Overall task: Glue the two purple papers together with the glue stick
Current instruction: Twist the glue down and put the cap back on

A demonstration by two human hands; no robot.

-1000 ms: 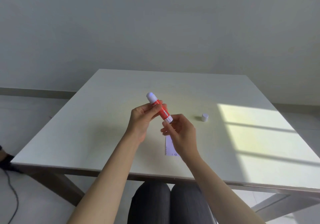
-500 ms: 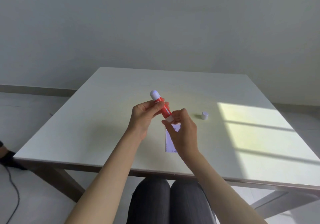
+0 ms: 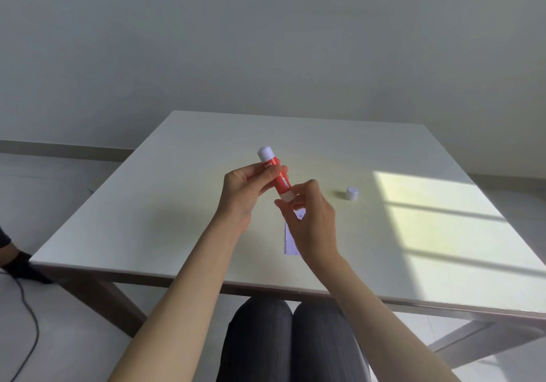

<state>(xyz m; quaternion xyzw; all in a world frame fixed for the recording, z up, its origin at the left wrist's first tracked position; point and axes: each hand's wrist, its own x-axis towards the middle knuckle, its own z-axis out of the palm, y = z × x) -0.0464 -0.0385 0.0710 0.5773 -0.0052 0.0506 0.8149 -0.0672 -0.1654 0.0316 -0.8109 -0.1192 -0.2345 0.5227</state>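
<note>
Holding the glue stick [image 3: 276, 175] above the middle of the desk [image 3: 177, 204], both hands work at it in mid-air. Left hand [image 3: 245, 195]: grip pinched around the red barrel, thumb and fingertips pressed onto it just below the white exposed end, which points up and away from the person. Right hand [image 3: 313, 219]: grip pinched on the white base of the stick, fingertips [image 3: 282, 204] closed around the lower end. The stick is tilted, top leaning left, base nearer the person.

The white cap [image 3: 352, 193] stands on the desk to the right of the glue stick, well apart from both hands, at the edge of a sunlit patch.

Purple paper [image 3: 289, 241]: a pale strip lies flat on the desk directly below the glue stick, toward the near edge, mostly hidden behind the right hand and wrist. Only a narrow part shows; cannot tell whether it is one sheet or two.

Person's knees in dark trousers [image 3: 289, 343] show under the near edge of the desk. A dark cable [image 3: 29, 316] lies on the floor left of the desk.
</note>
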